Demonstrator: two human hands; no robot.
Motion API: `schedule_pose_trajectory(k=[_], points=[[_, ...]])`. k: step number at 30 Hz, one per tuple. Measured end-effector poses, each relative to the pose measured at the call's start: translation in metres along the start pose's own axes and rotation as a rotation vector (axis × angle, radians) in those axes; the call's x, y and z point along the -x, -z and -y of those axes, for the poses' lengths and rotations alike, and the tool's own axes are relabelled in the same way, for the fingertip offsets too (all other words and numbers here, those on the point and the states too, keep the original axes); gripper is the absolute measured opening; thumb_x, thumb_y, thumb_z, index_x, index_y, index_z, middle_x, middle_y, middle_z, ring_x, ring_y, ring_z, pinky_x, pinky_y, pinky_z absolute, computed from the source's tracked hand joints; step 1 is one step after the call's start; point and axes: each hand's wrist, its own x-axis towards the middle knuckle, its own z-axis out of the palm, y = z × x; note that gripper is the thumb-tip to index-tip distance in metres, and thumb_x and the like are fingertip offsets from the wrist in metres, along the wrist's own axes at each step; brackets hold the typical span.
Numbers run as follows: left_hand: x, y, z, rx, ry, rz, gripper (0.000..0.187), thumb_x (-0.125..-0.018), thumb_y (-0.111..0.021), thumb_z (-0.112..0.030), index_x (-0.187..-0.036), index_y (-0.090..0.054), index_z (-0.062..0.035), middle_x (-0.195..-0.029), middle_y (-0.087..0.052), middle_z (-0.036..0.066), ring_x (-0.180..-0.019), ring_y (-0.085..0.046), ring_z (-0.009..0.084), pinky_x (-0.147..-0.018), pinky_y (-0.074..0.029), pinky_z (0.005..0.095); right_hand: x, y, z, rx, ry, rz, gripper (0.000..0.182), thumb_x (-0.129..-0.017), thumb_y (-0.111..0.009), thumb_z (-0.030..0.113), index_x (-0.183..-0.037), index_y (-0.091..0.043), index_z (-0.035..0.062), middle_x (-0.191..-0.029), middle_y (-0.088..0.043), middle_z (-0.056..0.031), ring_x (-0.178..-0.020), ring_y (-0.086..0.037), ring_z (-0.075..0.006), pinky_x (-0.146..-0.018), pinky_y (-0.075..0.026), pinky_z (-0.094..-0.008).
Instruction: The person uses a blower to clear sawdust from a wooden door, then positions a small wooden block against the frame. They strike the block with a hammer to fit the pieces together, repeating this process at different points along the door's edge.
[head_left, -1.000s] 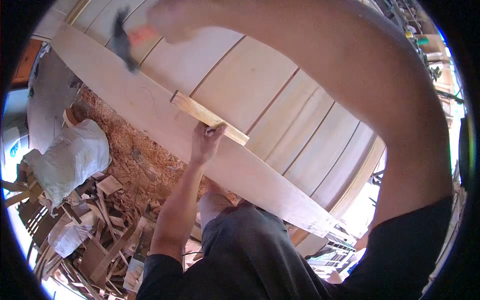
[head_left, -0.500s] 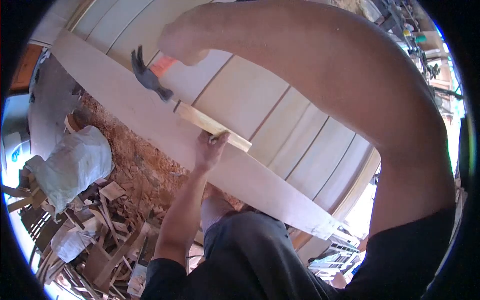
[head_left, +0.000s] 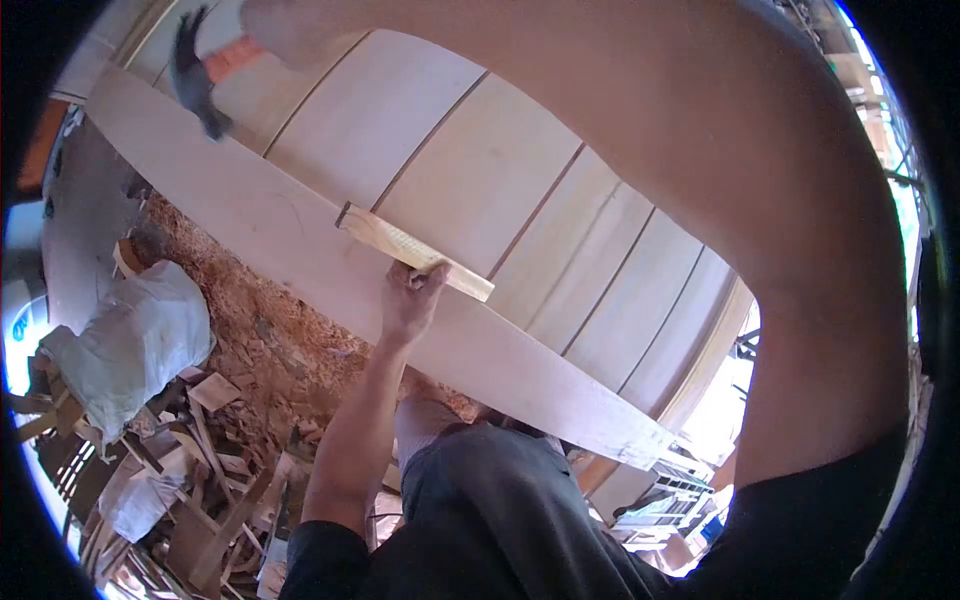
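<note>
My right hand (head_left: 290, 28) is closed round the orange handle of a claw hammer (head_left: 192, 75); the hammer's dark head is slightly blurred and hangs off to the left of the wood block. A short, pale wood block (head_left: 415, 250) lies along the seam between a long plank (head_left: 520, 365) and the panelled wooden surface (head_left: 480, 165). My left hand (head_left: 412, 295) grips the near side of this block, fingers curled against it. Part of the right hand is cut off by the top edge.
A floor of wood shavings (head_left: 285, 345) lies to the left, below the plank. Heaped offcuts (head_left: 215, 480) and a white sack (head_left: 150, 330) stand there too. Louvred pieces (head_left: 665, 500) show at the lower right, beyond the plank's end.
My right hand has swung the hammer up and left, away from the block's far end. The left hand stays on the block, and the view has shifted slightly.
</note>
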Motion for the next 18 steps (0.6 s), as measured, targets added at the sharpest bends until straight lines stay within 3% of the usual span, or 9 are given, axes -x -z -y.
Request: schedule_pose_trajectory(k=[4,7,8,10,14,16,18], points=[[-0.001,0.000,0.004,0.025,0.017,0.000,0.035,-0.088,-0.074,-0.018,-0.110,-0.057,0.0050,-0.093,-0.066,0.007,-0.083,-0.059,0.0099,-0.071,-0.050,0.0267,0.023,-0.029,0.023,-0.016,-0.058,0.139,0.018,-0.081,-0.059,0.005,-0.095,-0.070,0.0037,-0.092,-0.071,-0.0162,-0.086,-0.069,-0.0329,-0.071,-0.056,-0.0458],[-0.002,0.003,0.005,-0.123,0.002,-0.034,0.031,-0.088,-0.073,-0.017,-0.106,-0.059,0.0045,-0.091,-0.066,0.008,-0.082,-0.059,0.0100,-0.071,-0.050,0.0263,0.039,-0.024,0.027,0.026,-0.157,0.277,0.017,-0.082,-0.058,0.005,-0.094,-0.070,0.0042,-0.091,-0.071,-0.0171,-0.087,-0.070,-0.0334,-0.072,-0.056,-0.0461],[-0.003,0.007,0.010,-0.168,0.081,-0.004,0.030,-0.088,-0.072,-0.018,-0.104,-0.060,0.0039,-0.092,-0.067,0.009,-0.081,-0.060,0.0107,-0.071,-0.050,0.0272,0.053,-0.028,0.025,-0.050,-0.186,0.217,0.017,-0.082,-0.058,0.005,-0.095,-0.070,0.0039,-0.091,-0.070,-0.0179,-0.088,-0.070,-0.0339,-0.072,-0.056,-0.0462],[-0.002,0.005,0.009,-0.072,0.049,0.016,0.030,-0.088,-0.072,-0.019,-0.103,-0.060,0.0037,-0.091,-0.067,0.009,-0.081,-0.060,0.0111,-0.071,-0.050,0.0287,0.078,-0.033,0.015,-0.184,-0.225,0.089,0.019,-0.082,-0.058,0.006,-0.097,-0.068,0.0034,-0.091,-0.070,-0.0194,-0.089,-0.070,-0.0349,-0.073,-0.056,-0.0466],[-0.004,0.006,0.007,-0.060,0.017,0.025,0.035,-0.088,-0.074,-0.020,-0.110,-0.058,0.0016,-0.093,-0.065,0.009,-0.083,-0.060,0.0121,-0.071,-0.051,0.0297,0.127,-0.062,0.008,-0.528,-0.685,-0.125,0.025,-0.082,-0.061,0.011,-0.104,-0.063,0.0008,-0.092,-0.069,-0.0222,-0.089,-0.068,-0.0395,-0.074,-0.054,-0.0495],[-0.007,0.012,0.013,0.090,0.126,-0.039,0.042,-0.087,-0.075,-0.021,-0.117,-0.055,-0.0010,-0.097,-0.064,0.009,-0.083,-0.060,0.0124,-0.071,-0.051,0.0294,0.165,-0.094,0.009,-0.610,-0.701,-0.354,0.024,-0.088,-0.063,0.017,-0.104,-0.059,0.0005,-0.080,-0.067,-0.0172,-0.074,-0.069,-0.0312,-0.064,-0.053,-0.0440],[-0.018,0.032,0.011,0.234,0.206,-0.108,0.049,-0.086,-0.077,-0.022,-0.124,-0.051,-0.0037,-0.102,-0.063,0.009,-0.084,-0.061,0.0132,-0.070,-0.052,0.0296,0.226,-0.107,0.037,-1.322,-0.815,-0.369,0.031,-0.092,-0.062,0.022,-0.112,-0.054,0.0002,-0.070,-0.062,-0.0101,-0.060,-0.064,-0.0206,-0.057,-0.050,-0.0369]])
